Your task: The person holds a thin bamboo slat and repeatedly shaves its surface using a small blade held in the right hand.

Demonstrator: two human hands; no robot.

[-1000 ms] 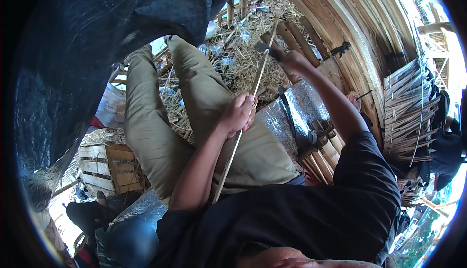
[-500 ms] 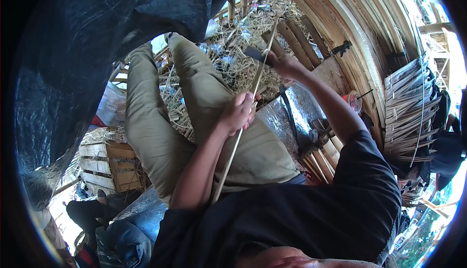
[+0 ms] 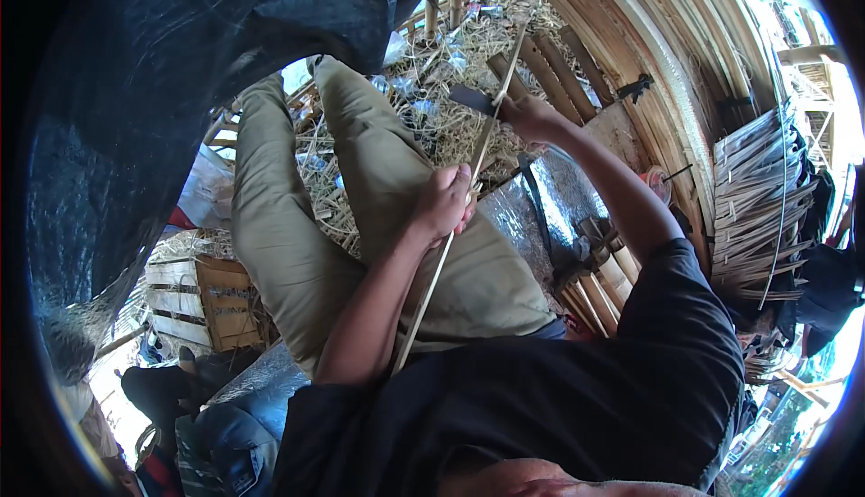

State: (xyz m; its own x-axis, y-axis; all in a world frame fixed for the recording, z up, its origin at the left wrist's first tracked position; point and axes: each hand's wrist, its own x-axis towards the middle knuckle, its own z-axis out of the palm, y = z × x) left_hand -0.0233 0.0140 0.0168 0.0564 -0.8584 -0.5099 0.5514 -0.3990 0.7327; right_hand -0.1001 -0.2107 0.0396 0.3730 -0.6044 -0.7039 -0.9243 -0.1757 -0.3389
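A long, thin pale strip (image 3: 422, 310), apparently bamboo, slants from my chest up across my right thigh toward the far litter. Around its middle, above the thigh, my left hand (image 3: 441, 203) is closed. Farther along, my right hand (image 3: 530, 120) grips a knife whose handle is hidden in the fingers. The knife's dark, broad blade (image 3: 471, 99) points left and lies against the strip, crossing it. Fine shavings are hard to tell from the litter behind.
Shavings and plastic scraps (image 3: 423, 105) cover the ground ahead. Long bamboo slats (image 3: 667, 55) curve along the right, beside a palm-leaf bundle (image 3: 761, 213). A shiny sheet (image 3: 563, 195) lies by my right thigh. A dark tarp (image 3: 207, 55) hangs at left above a wooden crate (image 3: 203, 303).
The strip's far end has shifted slightly up and right. Both hands have moved only a little and keep their grips.
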